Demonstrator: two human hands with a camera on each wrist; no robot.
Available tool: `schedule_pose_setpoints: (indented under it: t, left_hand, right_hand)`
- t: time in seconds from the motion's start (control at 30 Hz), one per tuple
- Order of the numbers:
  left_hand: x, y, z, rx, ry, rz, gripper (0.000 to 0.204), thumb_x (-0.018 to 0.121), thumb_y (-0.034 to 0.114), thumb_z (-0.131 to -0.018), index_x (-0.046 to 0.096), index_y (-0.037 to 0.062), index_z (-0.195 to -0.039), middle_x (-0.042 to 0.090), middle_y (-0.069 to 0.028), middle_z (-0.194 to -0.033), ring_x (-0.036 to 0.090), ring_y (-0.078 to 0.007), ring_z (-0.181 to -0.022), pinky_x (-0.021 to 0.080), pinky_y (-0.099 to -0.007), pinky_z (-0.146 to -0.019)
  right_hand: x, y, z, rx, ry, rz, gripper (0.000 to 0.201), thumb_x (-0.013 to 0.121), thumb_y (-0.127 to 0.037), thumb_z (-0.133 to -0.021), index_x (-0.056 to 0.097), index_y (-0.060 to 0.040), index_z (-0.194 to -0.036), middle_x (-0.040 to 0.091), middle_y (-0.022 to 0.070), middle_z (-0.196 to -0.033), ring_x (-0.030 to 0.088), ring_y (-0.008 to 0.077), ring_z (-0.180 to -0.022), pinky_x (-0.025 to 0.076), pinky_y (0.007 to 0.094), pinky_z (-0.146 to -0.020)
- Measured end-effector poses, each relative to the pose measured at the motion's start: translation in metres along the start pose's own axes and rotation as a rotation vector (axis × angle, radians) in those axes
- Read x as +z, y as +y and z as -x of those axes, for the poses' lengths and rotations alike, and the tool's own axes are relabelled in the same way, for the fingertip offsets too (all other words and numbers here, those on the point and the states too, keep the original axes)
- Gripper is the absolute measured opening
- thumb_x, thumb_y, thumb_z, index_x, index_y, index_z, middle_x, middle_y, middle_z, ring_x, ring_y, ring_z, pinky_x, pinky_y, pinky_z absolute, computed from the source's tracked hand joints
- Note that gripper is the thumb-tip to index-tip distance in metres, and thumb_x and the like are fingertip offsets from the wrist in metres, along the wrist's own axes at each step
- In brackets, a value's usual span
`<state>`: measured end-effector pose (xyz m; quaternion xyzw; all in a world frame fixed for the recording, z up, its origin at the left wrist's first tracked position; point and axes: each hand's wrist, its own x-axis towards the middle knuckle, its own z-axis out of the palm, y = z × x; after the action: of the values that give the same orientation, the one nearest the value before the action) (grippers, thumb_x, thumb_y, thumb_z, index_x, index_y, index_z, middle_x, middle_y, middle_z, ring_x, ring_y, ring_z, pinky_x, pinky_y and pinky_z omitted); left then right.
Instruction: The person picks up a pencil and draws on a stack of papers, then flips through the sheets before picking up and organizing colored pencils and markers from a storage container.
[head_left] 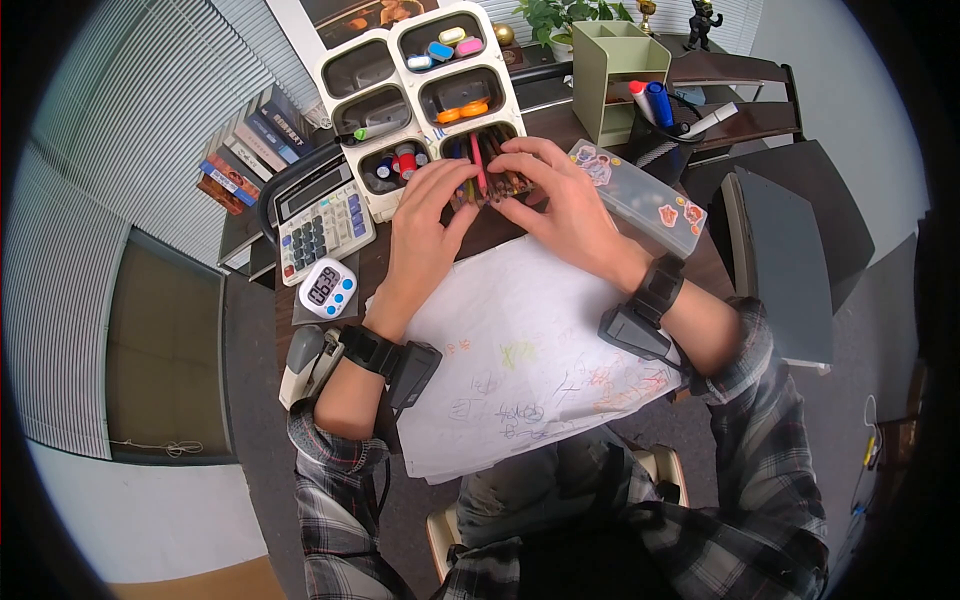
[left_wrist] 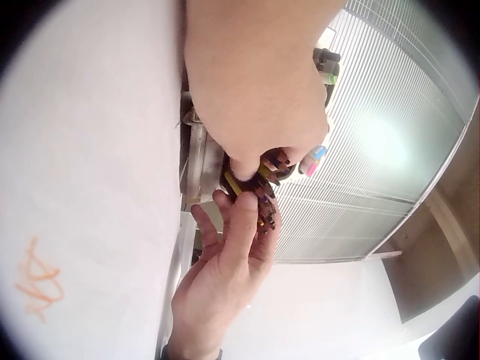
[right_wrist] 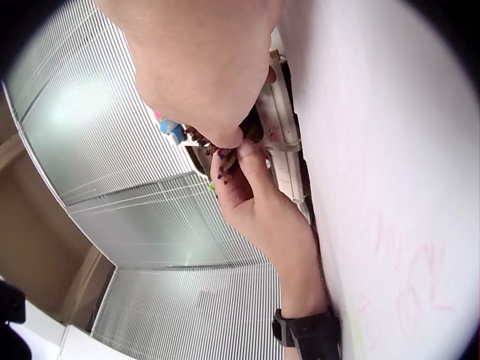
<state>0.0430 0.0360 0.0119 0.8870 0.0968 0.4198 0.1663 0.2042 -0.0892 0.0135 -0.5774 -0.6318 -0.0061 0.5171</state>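
Note:
A bundle of coloured pencils point(head_left: 477, 150), tips up, stands in the near right compartment of the white desk organizer point(head_left: 414, 98). My left hand point(head_left: 425, 215) grips the bundle from the left, fingers curled over its side. From the right, my right hand point(head_left: 565, 205) holds the same pencils, its thumb near the left thumb. Both wrist views show the thumbs close together at the pencils, with brown tips point(left_wrist: 266, 199) fanning out between the hands. The pencils' lower ends are hidden by the organizer and fingers.
Other compartments hold erasers point(head_left: 440, 50), orange items point(head_left: 462, 111) and markers point(head_left: 405, 160). Left are a calculator point(head_left: 320, 225), timer point(head_left: 328, 288) and stapler point(head_left: 305, 360). A clear stickered case point(head_left: 640, 200) lies right, a pen cup point(head_left: 660, 145) behind it. Scribbled paper point(head_left: 520, 350) covers the front.

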Motion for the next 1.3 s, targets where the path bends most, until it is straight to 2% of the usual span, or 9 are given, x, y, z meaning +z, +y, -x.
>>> schedule_pose_setpoints:
  t: [0.13,0.47,0.67,1.07,1.3]
  left_hand:
    - [0.0012,-0.0025,0.0006,0.003,0.001,-0.010,0.039,0.074,0.001,-0.079,0.066,0.0038,-0.117,0.066,-0.0136,-0.121,0.060,-0.0317,-0.117,0.047,-0.0394,-0.100]
    - [0.0032,-0.0038,0.0010,-0.001,0.004,-0.021,0.040,0.075,0.003,-0.079,0.065,0.0032,-0.117,0.065,-0.0140,-0.121,0.059,-0.0324,-0.117,0.046,-0.0403,-0.100]
    - [0.0019,-0.0019,-0.0003,0.017,-0.044,-0.025,0.045,0.074,0.003,-0.079,0.063,0.0022,-0.122,0.062,-0.0150,-0.126,0.054,-0.0347,-0.121,0.043,-0.0433,-0.104]
    - [0.0063,-0.0061,-0.0021,0.012,0.009,-0.023,0.044,0.074,-0.001,-0.076,0.065,0.0032,-0.119,0.065,-0.0143,-0.121,0.058,-0.0334,-0.117,0.046,-0.0411,-0.099]
    - [0.0074,-0.0060,-0.0036,0.015,0.040,-0.025,0.041,0.074,-0.002,-0.075,0.067,0.0037,-0.115,0.066,-0.0144,-0.117,0.058,-0.0341,-0.112,0.047,-0.0416,-0.095]
  right_hand:
    - [-0.0003,-0.0004,-0.0002,-0.009,-0.006,-0.002,0.035,0.075,-0.013,-0.085,0.063,-0.0044,-0.118,0.055,0.0139,-0.125,0.068,0.0294,-0.092,0.056,0.0374,-0.082]
    - [-0.0005,-0.0017,-0.0003,0.007,-0.017,-0.003,0.037,0.075,-0.013,-0.085,0.063,-0.0049,-0.119,0.055,0.0144,-0.126,0.069,0.0296,-0.093,0.057,0.0373,-0.082]
    - [0.0003,-0.0002,0.0002,-0.013,-0.018,-0.007,0.037,0.075,-0.014,-0.085,0.064,-0.0061,-0.119,0.056,0.0150,-0.127,0.069,0.0301,-0.093,0.057,0.0374,-0.082]
    - [0.0019,-0.0010,0.0005,-0.011,-0.018,-0.019,0.034,0.074,-0.013,-0.086,0.066,-0.0056,-0.118,0.057,0.0143,-0.127,0.069,0.0293,-0.092,0.057,0.0365,-0.081]
    - [0.0020,-0.0026,-0.0012,-0.029,0.002,-0.082,0.039,0.074,-0.006,-0.084,0.060,-0.0023,-0.121,0.059,0.0145,-0.122,0.068,0.0297,-0.090,0.057,0.0359,-0.078]
